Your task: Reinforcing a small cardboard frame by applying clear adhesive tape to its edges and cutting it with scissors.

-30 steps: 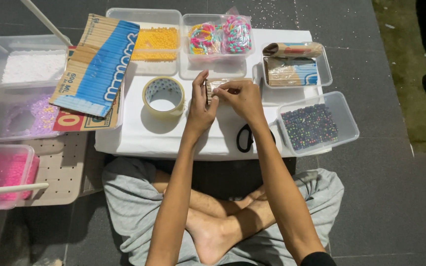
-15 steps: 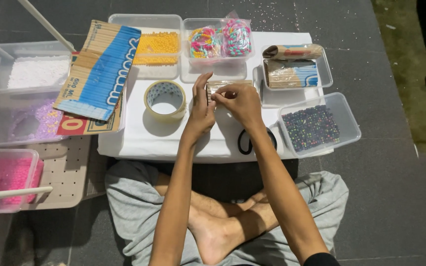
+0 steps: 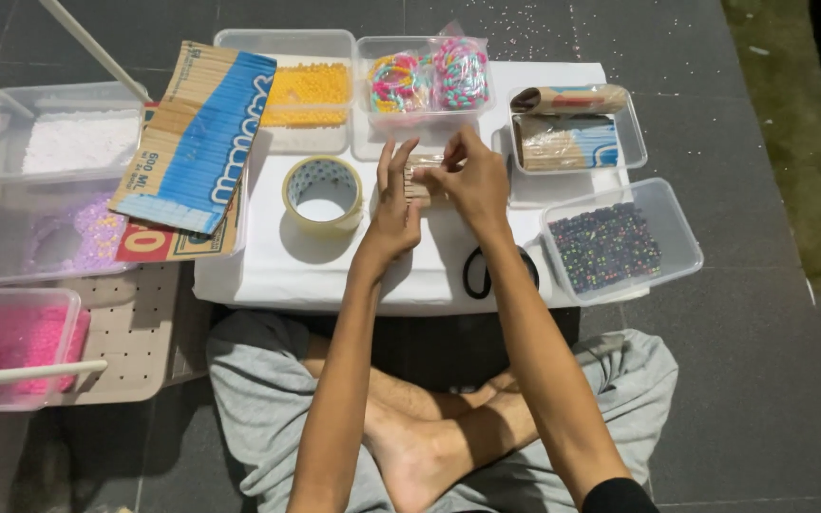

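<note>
Your left hand (image 3: 393,211) and right hand (image 3: 467,180) meet over the white tabletop (image 3: 334,271), fingers closed on a small bundle of pale wooden sticks (image 3: 420,180). The bundle sits just right of the beige tape roll (image 3: 323,193).

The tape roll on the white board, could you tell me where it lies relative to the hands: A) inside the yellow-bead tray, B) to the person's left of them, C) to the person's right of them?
B: the tape roll lies flat on the white board, left of the left hand.
</note>
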